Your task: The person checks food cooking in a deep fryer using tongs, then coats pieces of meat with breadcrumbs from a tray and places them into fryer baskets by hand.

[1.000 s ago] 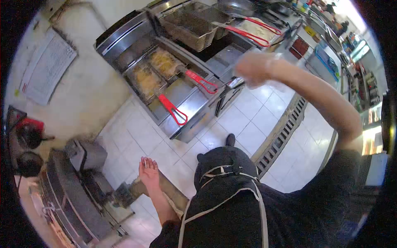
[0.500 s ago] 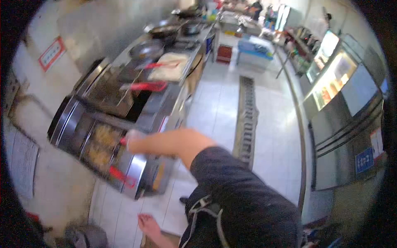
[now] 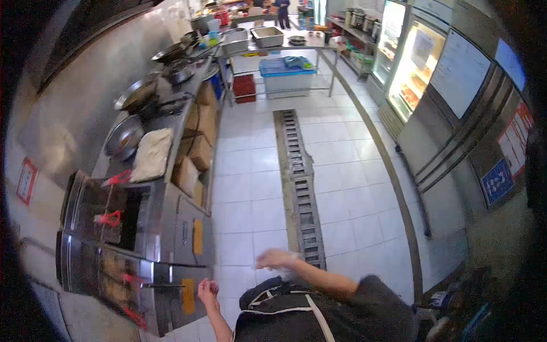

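Observation:
My left hand point(image 3: 209, 290) hovers beside the front of the near deep fryer point(image 3: 162, 302), fingers curled in and no object visible in them. Over the floor in front of my apron, my right hand point(image 3: 276, 259) is slightly blurred. Its fingers reach loosely to the left, and something thin and whitish, like a plastic glove, shows near the wrist. Neither hand touches the fryer. Yellowish food lies in fryer baskets point(image 3: 111, 276) with red handles, partly blurred. In the farther fryer, more red basket handles point(image 3: 108, 218) show beside a dark opening point(image 3: 134, 216).
A dough-coloured slab point(image 3: 152, 153), a metal bowl point(image 3: 124, 137) and a wok point(image 3: 137, 94) stand along the left counter. A drain grate point(image 3: 305, 211) runs down the tiled floor. On the right is a lit glass-door fridge point(image 3: 414, 68). Someone in dark clothes point(image 3: 283, 12) stands far back.
My right hand has let go of a red fryer basket handle and drawn back to my front. My left hand has come up beside the fryer. My view has turned, and the fryers sit lower.

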The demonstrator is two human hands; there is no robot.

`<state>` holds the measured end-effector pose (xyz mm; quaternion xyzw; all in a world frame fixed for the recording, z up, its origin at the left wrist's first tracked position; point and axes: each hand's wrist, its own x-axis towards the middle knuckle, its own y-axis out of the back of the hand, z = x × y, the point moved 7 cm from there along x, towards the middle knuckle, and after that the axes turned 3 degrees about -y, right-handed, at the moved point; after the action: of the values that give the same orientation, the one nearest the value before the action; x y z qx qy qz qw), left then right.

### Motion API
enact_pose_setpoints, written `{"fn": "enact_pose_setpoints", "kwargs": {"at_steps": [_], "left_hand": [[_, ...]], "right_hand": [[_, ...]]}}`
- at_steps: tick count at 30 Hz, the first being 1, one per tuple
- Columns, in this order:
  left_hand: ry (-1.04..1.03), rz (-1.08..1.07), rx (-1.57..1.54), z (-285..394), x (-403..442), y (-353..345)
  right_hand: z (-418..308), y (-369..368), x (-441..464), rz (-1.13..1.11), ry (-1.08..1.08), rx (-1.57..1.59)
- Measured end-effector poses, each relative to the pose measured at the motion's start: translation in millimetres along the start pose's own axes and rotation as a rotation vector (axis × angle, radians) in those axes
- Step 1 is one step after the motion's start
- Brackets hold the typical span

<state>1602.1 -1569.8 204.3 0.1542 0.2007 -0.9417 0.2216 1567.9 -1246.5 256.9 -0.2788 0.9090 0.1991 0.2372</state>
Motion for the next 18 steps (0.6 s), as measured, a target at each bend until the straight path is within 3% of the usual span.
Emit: {"fn": "enact_pose_setpoints", "kwargs": {"at_steps": [2,3,5,6,8,9,10,12,14,16,17,18], "left_hand": [[0.302,-0.259,0.628,-87.4,22.5,3.2],[0.315,-0.267,0.64,-113.7,33.1,19.1],[0.942,-0.566,1.151,-173.1,25.9,50.7],[0.95,-0.582,1.156,-173.3,30.3,30.6],[0.791,-0.463,0.979,-160.7,47.3,-5.9],[0.767,-0.53,0.997,-159.4,63.4,-36.2],[0.743,-0.592,1.011,-158.4,79.3,-61.6],[0.792,-0.53,1.045,-174.7,135.8,-88.4],[0.694,-0.363,0.921,-181.0,206.9,-113.7],[0.786,-0.34,0.629,-184.4,263.7,-157.1],[0.422,-0.664,1.395,-188.9,304.0,-210.6],[-0.075,-0.939,2.118,-193.3,324.6,-258.8]], "right_hand": [[47.5,52.4,-48.7,0.213,0.013,0.16],[65.8,73.3,-68.9,0.284,0.016,0.218],[88.0,119.0,-92.9,0.376,-0.03,0.99],[87.5,145.4,-100.0,0.392,-0.038,0.994],[85.3,200.1,-113.0,0.516,0.08,1.273],[76.6,228.5,-116.9,0.384,0.293,1.317],[78.2,255.3,-118.4,0.391,0.278,1.321],[62.4,327.5,-123.9,0.383,0.521,1.175],[74.6,402.7,-119.2,0.439,0.516,1.106],[85.7,460.2,-114.0,0.503,0.531,1.04],[101.0,488.9,-112.9,0.644,0.459,1.057],[124.1,504.9,-114.4,0.78,0.37,1.086]]}}
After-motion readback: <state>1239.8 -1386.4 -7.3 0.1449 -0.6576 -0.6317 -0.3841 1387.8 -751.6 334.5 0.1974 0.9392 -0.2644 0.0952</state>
